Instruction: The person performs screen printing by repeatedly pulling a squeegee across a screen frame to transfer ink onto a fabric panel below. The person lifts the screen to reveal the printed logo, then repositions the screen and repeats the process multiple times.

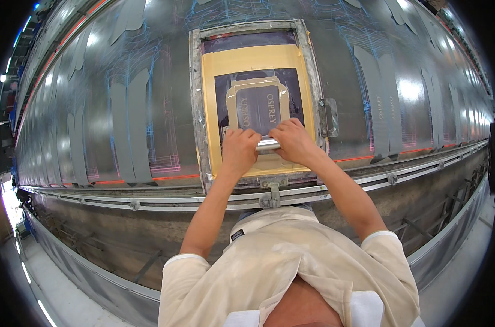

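Both my hands grip a silver metal squeegee (267, 144) near the front end of a screen-printing frame (196, 103). My left hand (240, 150) is wrapped round its left end, and my right hand (295, 143) closes on its right end. The squeegee's lower edge is hidden by my hands. Yellow tape (231, 64) borders the dark purple mesh (261, 39) inside the frame. Tan tape or residue outlines a printing area (258, 101) with lettering, just beyond my fingers.
Grey cut fabric pieces (130, 128) lie in rows on the long shiny table (176, 71) to either side. A clamp (270, 196) joins the frame's near end to the metal rail (122, 203) along the table's front. A small bracket (328, 117) juts from the frame's right side.
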Action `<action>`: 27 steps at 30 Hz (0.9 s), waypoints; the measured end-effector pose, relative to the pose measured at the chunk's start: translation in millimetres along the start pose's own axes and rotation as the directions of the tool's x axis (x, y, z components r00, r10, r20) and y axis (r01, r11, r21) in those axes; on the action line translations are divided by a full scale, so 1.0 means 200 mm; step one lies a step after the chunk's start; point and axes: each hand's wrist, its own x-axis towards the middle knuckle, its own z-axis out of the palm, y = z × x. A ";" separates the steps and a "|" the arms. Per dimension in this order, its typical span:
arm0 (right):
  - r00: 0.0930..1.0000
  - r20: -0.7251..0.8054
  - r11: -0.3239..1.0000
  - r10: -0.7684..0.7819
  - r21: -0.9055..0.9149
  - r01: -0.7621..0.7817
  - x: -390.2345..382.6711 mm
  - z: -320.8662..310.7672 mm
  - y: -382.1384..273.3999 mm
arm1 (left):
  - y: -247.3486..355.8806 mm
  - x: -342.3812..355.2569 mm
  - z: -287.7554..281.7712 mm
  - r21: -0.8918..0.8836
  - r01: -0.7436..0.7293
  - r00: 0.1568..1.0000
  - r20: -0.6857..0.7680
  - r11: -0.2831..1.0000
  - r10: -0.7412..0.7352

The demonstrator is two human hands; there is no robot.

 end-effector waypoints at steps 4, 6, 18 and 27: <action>0.956 -0.079 0.844 0.284 0.494 -0.210 -0.02 -0.15 0.12 | 0.04 -0.12 -0.02 -0.004 0.022 0.995 -0.100 1.000 -0.023; 0.703 -0.482 0.846 0.523 0.191 -0.498 -0.03 -0.21 0.29 | 0.04 -0.14 -0.04 0.007 0.032 0.998 -0.049 0.999 -0.032; 0.474 -0.340 0.583 0.812 0.505 -0.636 -0.12 -0.23 0.48 | 0.07 -0.17 -0.02 -0.011 0.037 0.997 -0.073 0.999 -0.037; 0.551 -0.334 0.599 0.765 0.682 -0.419 -0.20 -0.01 0.57 | 0.15 -0.11 -0.19 0.049 0.105 0.994 -0.004 0.993 -0.105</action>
